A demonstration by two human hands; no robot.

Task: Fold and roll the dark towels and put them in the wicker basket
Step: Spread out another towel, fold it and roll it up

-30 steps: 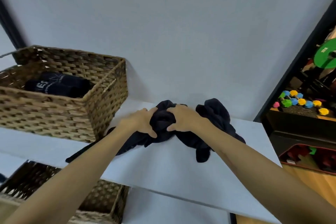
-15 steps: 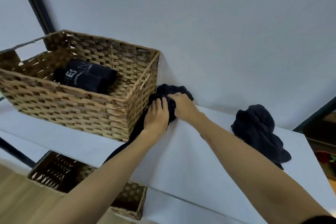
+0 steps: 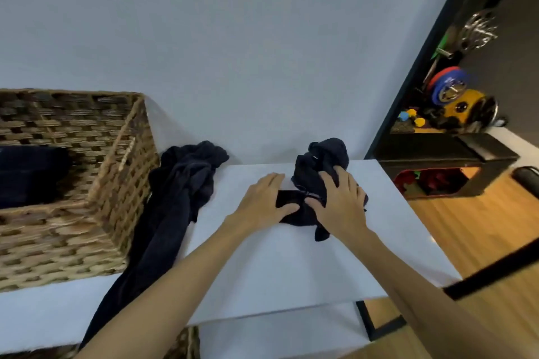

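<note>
A crumpled dark towel (image 3: 318, 166) lies at the back right of the white table (image 3: 262, 268). My right hand (image 3: 339, 201) grips it from above with spread, curled fingers. My left hand (image 3: 261, 198) lies beside it and pinches the towel's left edge between thumb and forefinger. A second dark towel (image 3: 180, 186) is bunched against the wicker basket (image 3: 125, 178) and hangs over the table's front edge. Inside the basket at the left sit dark rolled towels (image 3: 26, 175).
The grey wall runs close behind the table. Another wicker basket (image 3: 183, 344) shows under the table. To the right is a wooden floor and a black shelf (image 3: 443, 160) with coloured items. The table's right edge is near my right hand.
Both hands let go of the towel beside the basket and moved right onto the other crumpled towel. The view swung right with them.
</note>
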